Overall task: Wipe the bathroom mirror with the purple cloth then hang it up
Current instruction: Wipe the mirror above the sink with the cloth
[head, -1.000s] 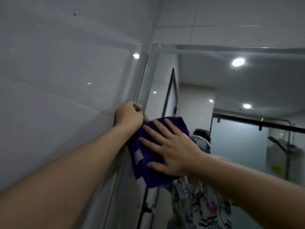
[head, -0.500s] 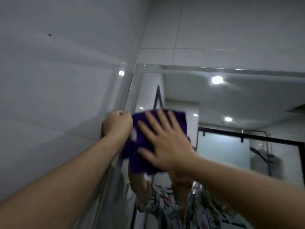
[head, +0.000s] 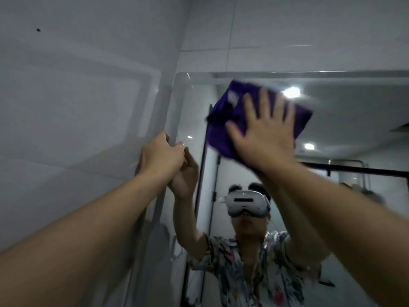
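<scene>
Pressing the soft, light purple cloth (head: 223,120) flat against the mirror (head: 332,120) near its top edge, we spread our right hand (head: 263,138) fingers apart over it while our left hand (head: 161,156) curls closed on the mirror's side edge.

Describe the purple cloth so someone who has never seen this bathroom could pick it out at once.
Start at the wall mirror and go to its upper left area. There the right hand presses flat, fingers spread, on the purple cloth against the glass. It is the only strongly coloured thing among grey-white tiles, a bunched deep violet rag with a small pale tag.
</scene>
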Available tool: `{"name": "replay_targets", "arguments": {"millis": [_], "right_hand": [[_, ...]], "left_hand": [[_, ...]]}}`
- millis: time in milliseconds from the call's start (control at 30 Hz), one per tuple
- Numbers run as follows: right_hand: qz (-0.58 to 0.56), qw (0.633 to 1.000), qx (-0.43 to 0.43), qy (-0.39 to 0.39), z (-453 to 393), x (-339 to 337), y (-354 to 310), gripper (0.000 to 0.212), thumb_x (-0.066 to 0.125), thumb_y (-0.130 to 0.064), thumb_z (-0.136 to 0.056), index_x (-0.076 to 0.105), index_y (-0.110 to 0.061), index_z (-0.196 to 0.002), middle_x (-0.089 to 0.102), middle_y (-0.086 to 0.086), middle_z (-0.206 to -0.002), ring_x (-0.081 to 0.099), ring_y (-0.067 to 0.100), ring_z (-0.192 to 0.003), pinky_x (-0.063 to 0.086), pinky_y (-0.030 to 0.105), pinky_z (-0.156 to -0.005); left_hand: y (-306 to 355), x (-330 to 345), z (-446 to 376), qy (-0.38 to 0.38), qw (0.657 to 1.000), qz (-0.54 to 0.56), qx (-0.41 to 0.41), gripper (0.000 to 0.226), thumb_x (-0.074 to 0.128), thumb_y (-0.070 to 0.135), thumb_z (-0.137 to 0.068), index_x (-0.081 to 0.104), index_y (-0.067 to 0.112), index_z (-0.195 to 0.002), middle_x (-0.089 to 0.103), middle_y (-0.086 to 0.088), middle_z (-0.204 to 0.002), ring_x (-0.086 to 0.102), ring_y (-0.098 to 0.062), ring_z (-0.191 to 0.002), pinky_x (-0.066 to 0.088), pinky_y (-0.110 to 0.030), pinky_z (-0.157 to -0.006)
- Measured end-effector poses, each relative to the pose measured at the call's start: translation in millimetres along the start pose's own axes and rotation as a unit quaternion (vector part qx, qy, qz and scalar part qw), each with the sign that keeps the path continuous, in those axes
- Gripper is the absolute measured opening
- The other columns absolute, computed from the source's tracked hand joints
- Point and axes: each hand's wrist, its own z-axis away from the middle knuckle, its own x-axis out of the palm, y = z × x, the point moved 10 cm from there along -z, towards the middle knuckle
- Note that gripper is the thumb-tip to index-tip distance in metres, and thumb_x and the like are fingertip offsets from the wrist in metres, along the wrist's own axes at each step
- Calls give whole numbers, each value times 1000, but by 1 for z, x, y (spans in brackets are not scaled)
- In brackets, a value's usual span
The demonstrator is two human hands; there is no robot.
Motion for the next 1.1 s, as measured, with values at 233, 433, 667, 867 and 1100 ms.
{"name": "replay_targets", "arguments": {"millis": [233,433,667,867,1100], "right_hand": [[28,869,-455,-192,209,22,-7,74,27,-72,-98,13,-35,-161,7,1,-171,-4,32,-157,-6,53,-123],[59,995,-76,-35,4,-26,136,79,27,-75,-91,26,-35,-159,22,3,-169,18,34,-155,11,53,-125],[61,979,-176,-81,134,-17,122,78,31,-72,-95,22,-31,-161,18,7,-170,8,36,-157,9,58,-124],[80,946,-298,-95,109,-25,182,76,32,-73,-92,22,-38,-159,21,0,-169,15,33,-156,11,52,-124],[52,998,37,-25,22,-53,256,81,20,-74,-94,16,-30,-161,11,8,-171,6,36,-156,7,58,-125]], "left_hand": [[67,54,60,-46,973,-123,190,63,51,41,-97,33,22,-154,20,-10,-167,14,-30,-154,18,-47,-124],[109,97,103,-76,940,-172,284,67,39,51,-98,17,30,-159,7,-3,-170,0,-27,-156,5,-45,-125],[131,122,139,-92,936,-151,305,63,31,47,-101,13,31,-160,3,1,-170,-4,-22,-156,-1,-44,-126],[137,129,149,-80,940,-154,293,65,33,46,-101,12,29,-160,3,2,-170,-3,-22,-156,-1,-45,-126],[169,145,154,-76,943,-136,295,65,39,45,-100,16,29,-159,8,1,-170,1,-22,-156,2,-42,-125]]}}
